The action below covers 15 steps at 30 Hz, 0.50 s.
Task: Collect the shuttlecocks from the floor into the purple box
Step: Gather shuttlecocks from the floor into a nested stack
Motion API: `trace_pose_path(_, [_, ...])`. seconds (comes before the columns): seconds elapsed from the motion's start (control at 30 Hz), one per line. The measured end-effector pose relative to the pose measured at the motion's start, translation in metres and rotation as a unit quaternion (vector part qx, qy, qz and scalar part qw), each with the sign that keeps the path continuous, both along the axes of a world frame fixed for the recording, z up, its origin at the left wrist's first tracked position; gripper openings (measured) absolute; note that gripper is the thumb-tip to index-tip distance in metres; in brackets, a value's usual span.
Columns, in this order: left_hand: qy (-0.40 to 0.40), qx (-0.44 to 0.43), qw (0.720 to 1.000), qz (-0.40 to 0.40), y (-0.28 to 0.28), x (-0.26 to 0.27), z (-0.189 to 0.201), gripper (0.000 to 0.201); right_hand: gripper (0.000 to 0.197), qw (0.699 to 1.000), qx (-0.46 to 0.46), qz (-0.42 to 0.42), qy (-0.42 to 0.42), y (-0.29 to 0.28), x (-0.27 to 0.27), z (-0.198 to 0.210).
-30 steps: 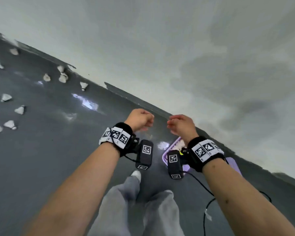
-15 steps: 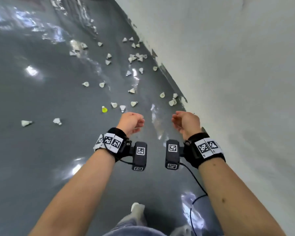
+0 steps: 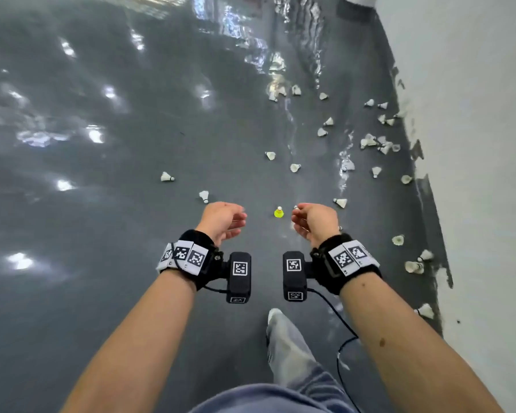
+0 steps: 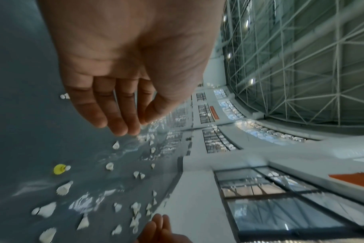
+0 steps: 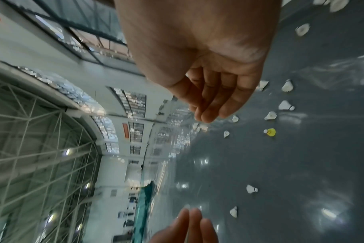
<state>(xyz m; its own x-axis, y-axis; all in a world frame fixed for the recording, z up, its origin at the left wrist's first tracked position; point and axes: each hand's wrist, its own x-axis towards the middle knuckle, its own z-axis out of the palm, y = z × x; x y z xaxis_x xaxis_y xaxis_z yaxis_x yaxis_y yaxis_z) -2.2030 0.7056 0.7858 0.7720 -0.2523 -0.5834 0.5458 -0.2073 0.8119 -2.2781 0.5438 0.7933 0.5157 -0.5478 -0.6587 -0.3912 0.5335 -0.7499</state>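
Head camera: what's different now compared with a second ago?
The view swung away from the purple box, now out of sight, to the scattered shuttlecocks and the yellow shuttlecock ahead. The left hand and right hand loosened from fists. Both stay empty, held out in front.

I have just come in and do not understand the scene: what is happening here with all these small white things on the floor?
A person is collecting shuttlecocks from a grey floor beside a white wall. Right now both hands are empty: the left hand and the right hand are held out in front, fingers relaxed. Many white shuttlecocks lie scattered ahead, mostly near the wall, and one yellow shuttlecock stands between the hands. The purple box is not in view.
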Motion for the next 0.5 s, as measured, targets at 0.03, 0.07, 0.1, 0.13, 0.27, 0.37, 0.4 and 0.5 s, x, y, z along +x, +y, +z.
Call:
trace_pose_path(0.03, [0.001,-0.004,1.0,0.019,-0.002,0.018,-0.001,0.011,0.026,1.0,0.001,0.016,0.003,-0.004,0.025,0.0])
trace_pose_path(0.07, [0.006,-0.006,0.999,0.04,-0.003,0.035,-0.002,0.011,0.028,0.999,0.004,0.033,0.006,-0.009,0.05,0.0])
trace_pose_path(0.1, [0.01,-0.008,0.998,0.054,-0.004,0.049,0.0,0.011,0.029,0.999,0.005,0.047,0.007,-0.012,0.07,0.003])
trace_pose_path(0.13, [0.01,-0.008,0.997,0.073,-0.004,0.069,0.002,0.009,0.029,0.998,0.002,0.069,0.006,-0.014,0.097,0.006])
trace_pose_path(0.27, [0.012,-0.016,0.99,0.142,-0.001,0.141,0.002,0.005,0.028,0.991,-0.007,0.132,0.009,-0.014,0.194,0.011])
trace_pose_path(0.37, [0.016,-0.013,0.984,0.176,0.012,0.192,-0.003,0.009,0.03,0.986,-0.013,0.163,0.035,-0.004,0.26,0.003])
trace_pose_path(0.4, [0.023,-0.013,0.984,0.177,0.015,0.195,-0.004,0.009,0.029,0.986,-0.01,0.165,0.034,-0.003,0.263,0.0])
trace_pose_path(0.5, [0.037,0.002,0.976,0.216,0.04,0.289,-0.027,0.006,0.021,0.982,-0.005,0.187,0.032,0.017,0.358,-0.033])
